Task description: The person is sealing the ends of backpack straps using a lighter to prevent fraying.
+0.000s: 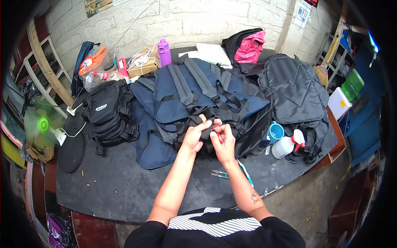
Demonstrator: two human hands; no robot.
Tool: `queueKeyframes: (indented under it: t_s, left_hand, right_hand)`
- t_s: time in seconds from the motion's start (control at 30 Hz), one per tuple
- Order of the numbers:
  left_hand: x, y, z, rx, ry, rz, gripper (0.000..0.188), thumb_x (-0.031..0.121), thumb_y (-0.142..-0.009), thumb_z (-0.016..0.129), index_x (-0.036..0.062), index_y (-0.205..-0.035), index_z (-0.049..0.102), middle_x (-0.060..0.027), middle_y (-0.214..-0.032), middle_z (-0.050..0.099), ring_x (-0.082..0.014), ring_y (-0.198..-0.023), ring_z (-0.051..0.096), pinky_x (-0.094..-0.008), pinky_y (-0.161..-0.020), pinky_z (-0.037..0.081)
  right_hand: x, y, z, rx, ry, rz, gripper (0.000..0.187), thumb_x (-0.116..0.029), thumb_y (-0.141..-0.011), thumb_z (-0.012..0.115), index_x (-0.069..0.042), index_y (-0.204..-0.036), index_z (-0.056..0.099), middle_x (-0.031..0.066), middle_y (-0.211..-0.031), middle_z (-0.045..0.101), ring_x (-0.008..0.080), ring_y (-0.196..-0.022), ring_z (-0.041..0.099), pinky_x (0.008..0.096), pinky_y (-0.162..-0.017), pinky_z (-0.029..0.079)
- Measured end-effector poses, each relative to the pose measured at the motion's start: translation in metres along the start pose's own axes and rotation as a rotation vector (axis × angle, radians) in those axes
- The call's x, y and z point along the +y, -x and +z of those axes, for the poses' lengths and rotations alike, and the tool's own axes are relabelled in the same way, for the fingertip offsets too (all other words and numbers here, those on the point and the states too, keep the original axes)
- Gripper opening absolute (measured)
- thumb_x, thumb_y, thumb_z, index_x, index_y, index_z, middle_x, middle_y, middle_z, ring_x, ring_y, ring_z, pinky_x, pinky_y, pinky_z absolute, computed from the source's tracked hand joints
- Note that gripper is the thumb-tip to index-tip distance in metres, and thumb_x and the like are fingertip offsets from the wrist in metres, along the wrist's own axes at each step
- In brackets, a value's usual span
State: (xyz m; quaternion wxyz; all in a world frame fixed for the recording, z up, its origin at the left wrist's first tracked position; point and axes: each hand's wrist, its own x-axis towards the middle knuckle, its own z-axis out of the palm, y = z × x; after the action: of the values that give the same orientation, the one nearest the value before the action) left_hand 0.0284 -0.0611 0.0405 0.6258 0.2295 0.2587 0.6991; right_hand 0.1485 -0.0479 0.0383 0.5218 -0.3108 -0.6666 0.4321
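A navy blue backpack (165, 94) with padded grey-black shoulder straps lies on other bags in the middle of the table. At its near end, my left hand (196, 134) pinches a black webbing strap (201, 112) between thumb and fingers. Close beside it on the right, my right hand (223, 142) is closed, its fingertips against the same dark webbing. A sliver of something small and red (220, 139) shows in this hand, too covered to name. Thread snips (220, 174) lie on the table beside my right forearm.
To the left stands a small black bag (108, 109); to the right, a large black backpack (294, 89). A white spray bottle (284, 146) and a blue cup (275, 131) stand near the right edge. A purple bottle (164, 53) is behind. The dark table (136, 194) has a curved front edge.
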Motion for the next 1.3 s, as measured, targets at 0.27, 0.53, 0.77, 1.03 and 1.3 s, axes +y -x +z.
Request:
queueKeyframes:
  t_s: [0.27,0.53,0.77,1.03,1.3]
  left_hand:
    - [-0.001,-0.015,0.002,-0.014,0.016,-0.036,0.012,0.007,-0.081,0.058,0.0089,-0.076,0.048,-0.0141,-0.094,0.063,-0.0264,-0.089,0.063,-0.0369,-0.079,0.051]
    - [-0.001,-0.013,0.002,0.017,0.016,-0.042,0.012,0.007,-0.081,0.057,0.0094,-0.076,0.046,-0.0144,-0.095,0.063,-0.0272,-0.088,0.062,-0.038,-0.08,0.05]
    - [-0.002,-0.016,-0.004,-0.014,0.086,-0.07,0.014,0.005,-0.083,0.055,0.0098,-0.079,0.042,-0.016,-0.095,0.062,-0.0289,-0.09,0.062,-0.0389,-0.082,0.049]
    - [-0.003,-0.017,-0.006,-0.005,0.089,-0.073,0.016,0.004,-0.083,0.054,0.0105,-0.079,0.04,-0.0157,-0.095,0.062,-0.0293,-0.089,0.062,-0.0393,-0.081,0.05]
    - [-0.002,-0.016,-0.006,-0.017,0.1,-0.076,0.016,0.005,-0.083,0.054,0.0108,-0.077,0.041,-0.0143,-0.094,0.062,-0.0276,-0.088,0.062,-0.0382,-0.08,0.05]
  right_hand:
    - [0.015,-0.016,-0.007,-0.003,0.209,-0.046,0.022,-0.009,-0.071,0.059,-0.001,-0.082,0.043,0.0128,-0.073,0.057,0.0256,-0.064,0.057,0.0338,-0.062,0.047]
    - [0.013,-0.014,-0.004,-0.006,0.22,-0.02,0.022,-0.01,-0.071,0.06,-0.001,-0.082,0.042,0.013,-0.073,0.057,0.0263,-0.066,0.058,0.0344,-0.062,0.047]
    - [0.01,-0.014,-0.004,0.005,0.237,-0.072,0.023,-0.011,-0.071,0.06,-0.001,-0.082,0.043,0.0129,-0.073,0.057,0.0272,-0.065,0.058,0.0348,-0.061,0.047]
    - [0.01,-0.015,-0.003,0.009,0.292,-0.066,0.022,-0.011,-0.071,0.059,-0.001,-0.082,0.043,0.014,-0.073,0.056,0.0288,-0.066,0.058,0.0357,-0.061,0.047]
    - [0.008,-0.014,-0.002,-0.014,0.261,-0.039,0.022,-0.012,-0.071,0.06,-0.001,-0.083,0.044,0.0143,-0.075,0.057,0.0283,-0.067,0.059,0.035,-0.062,0.047]
